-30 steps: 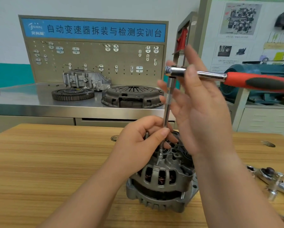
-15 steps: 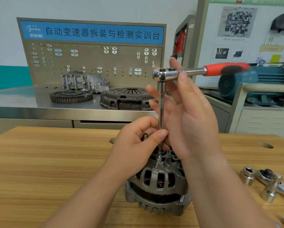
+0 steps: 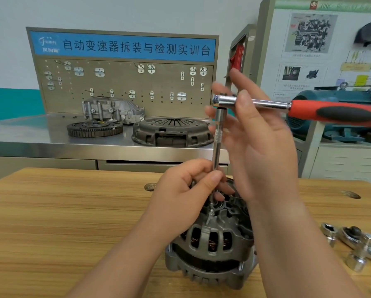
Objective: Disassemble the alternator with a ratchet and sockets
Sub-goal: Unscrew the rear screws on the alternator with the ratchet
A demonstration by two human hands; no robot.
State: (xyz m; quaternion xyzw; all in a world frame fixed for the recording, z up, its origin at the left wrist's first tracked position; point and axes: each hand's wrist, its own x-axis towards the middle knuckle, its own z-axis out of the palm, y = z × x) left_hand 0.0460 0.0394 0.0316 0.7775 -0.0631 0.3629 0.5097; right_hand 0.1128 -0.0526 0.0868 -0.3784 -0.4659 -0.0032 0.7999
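While your left grip (image 3: 186, 198) is pinching the lower end of the slim chrome extension bar (image 3: 217, 145) between the thumb and curled fingers, your right grip (image 3: 259, 151) is hovering open higher up, fingers straight and spread behind the bar, with the thumb lying across the chrome neck of the ratchet with the red and black handle (image 3: 334, 114). That ratchet is sitting level on top of the bar, its handle pointing off to your right. The bar is standing nearly upright, and its tip is meeting a small fastener on the top face of the grey cast-metal alternator (image 3: 212, 252); whether it is fully seated there is too small to tell. The alternator is standing on end on the light wooden surface (image 3: 62, 222), right in front of you, with copper windings showing through its slots. To your right on the wood, a second chrome ratchet head (image 3: 352, 235) is lying with a loose chrome socket (image 3: 329, 231) just beside it. Beyond the wood, a stainless steel surface (image 3: 30, 136) is carrying a dark toothed flywheel ring (image 3: 94, 127), a dark round clutch cover (image 3: 171, 132) and a silver cast housing (image 3: 113, 110), all in front of a beige pegboard with a blue sign (image 3: 122, 87).
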